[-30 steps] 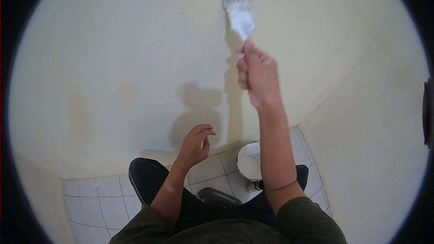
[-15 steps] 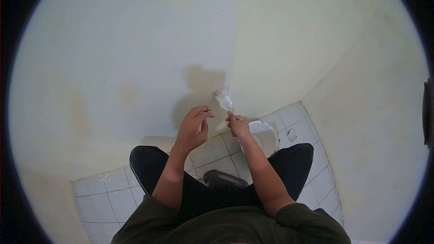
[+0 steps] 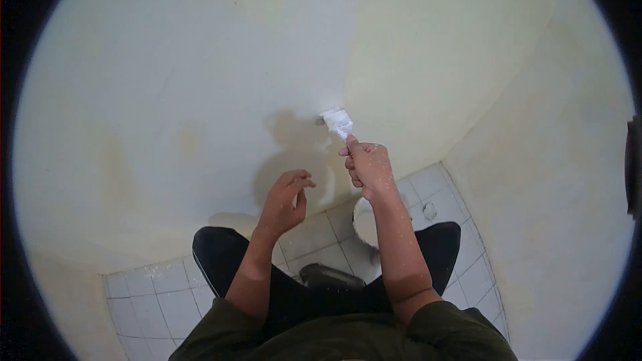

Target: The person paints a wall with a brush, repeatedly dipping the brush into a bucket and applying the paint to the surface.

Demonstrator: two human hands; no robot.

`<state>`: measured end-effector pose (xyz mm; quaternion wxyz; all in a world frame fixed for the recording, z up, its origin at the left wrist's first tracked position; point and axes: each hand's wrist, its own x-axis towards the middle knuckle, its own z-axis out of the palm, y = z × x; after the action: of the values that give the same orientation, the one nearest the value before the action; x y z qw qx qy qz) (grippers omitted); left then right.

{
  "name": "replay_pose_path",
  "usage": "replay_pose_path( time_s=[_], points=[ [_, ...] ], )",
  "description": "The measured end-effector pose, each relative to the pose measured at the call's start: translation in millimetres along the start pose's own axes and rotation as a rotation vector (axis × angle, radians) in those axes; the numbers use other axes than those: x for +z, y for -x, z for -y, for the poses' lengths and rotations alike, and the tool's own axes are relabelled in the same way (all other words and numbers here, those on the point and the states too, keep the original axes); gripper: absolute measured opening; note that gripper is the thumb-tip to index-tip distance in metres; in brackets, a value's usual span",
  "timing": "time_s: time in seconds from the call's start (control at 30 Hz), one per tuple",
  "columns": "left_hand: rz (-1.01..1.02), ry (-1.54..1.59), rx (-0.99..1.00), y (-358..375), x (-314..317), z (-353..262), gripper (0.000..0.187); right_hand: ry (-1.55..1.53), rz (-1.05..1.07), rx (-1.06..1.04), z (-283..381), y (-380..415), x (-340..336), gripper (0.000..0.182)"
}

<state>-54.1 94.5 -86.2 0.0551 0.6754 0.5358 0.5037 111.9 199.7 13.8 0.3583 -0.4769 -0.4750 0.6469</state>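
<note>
Your right hand (image 3: pixel 370 166) grips white paint-coated brush (image 3: pixel 337 122); left hand (image 3: pixel 285 202) empty, half-open. Overloaded bristles could drip onto white tiled floor (image 3: pixel 311 237).

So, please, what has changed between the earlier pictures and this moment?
The right hand brought the brush from high on the wall down near the floor, then slightly up again. Nothing was taken hold of or let go. The right hand's grip on the handle stayed, the left hand stayed raised and empty, and the bucket stayed on the floor.
</note>
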Motion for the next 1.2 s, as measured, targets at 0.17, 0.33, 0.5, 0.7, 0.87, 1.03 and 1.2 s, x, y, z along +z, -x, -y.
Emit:
replay_pose_path(
  time_s=[0.17, 0.33, 0.5, 0.7, 0.87, 1.03, 1.2],
  points=[
    [-0.021, 0.019, 0.042, 4, 1, -1, 0.028, -0.05, 0.088, -0.239, 81, 30, 24, 0.039],
    [0.006, 0.025, 0.006, 4, -2, -7, 0.036, -0.044, 0.109, -0.524, 168, 48, 60, 0.037],
    [0.015, -0.001, -0.011, 4, -6, -10, 0.041, -0.104, 0.203, -0.739, 217, 56, 71, 0.043],
    [-0.109, -0.016, -0.004, 6, -11, -10, 0.04, 0.059, 0.101, -0.574, 138, 17, 82, 0.046],
    [-0.42, -0.128, 0.066, 8, -15, -11, 0.04, 0.082, 0.129, -0.289, 5, -5, 69, 0.055],
    [-0.471, -0.13, 0.077, 5, -14, -5, 0.04, 0.188, 0.095, -0.076, -104, -15, 44, 0.059],
    [-0.471, -0.076, 0.074, 5, -11, -11, 0.04, 0.083, 0.065, 0.32, -175, -7, 24, 0.046]
  ],
)
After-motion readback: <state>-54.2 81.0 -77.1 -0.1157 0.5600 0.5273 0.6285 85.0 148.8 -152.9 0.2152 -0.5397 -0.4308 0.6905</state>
